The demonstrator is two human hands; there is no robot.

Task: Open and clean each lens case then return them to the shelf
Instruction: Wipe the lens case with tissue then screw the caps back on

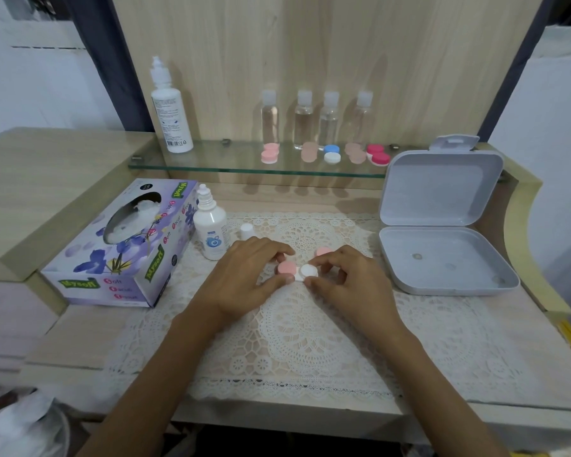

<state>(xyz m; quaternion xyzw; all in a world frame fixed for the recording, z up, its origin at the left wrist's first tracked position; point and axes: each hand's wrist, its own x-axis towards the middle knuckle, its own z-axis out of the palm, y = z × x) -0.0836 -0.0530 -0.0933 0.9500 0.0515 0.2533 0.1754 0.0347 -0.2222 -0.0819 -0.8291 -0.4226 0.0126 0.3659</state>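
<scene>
A lens case (296, 271) with one pink cap and one white cap lies on the lace mat (304, 328). My left hand (244, 275) pinches its pink side. My right hand (350, 282) pinches the white cap between thumb and fingers. A loose pink cap (323, 251) lies just behind my right hand. On the glass shelf (211, 163) stand several more lens cases: a pink one (270, 153), a beige one (309, 152), a blue and white one (332, 154), another beige one (355, 153) and a red one (378, 155).
A tissue box (122, 245) sits at the left, with a small solution bottle (211, 225) and a white cap (246, 231) beside it. An open grey plastic box (442, 222) stands at the right. A tall white bottle (170, 110) and several clear bottles (303, 120) line the shelf.
</scene>
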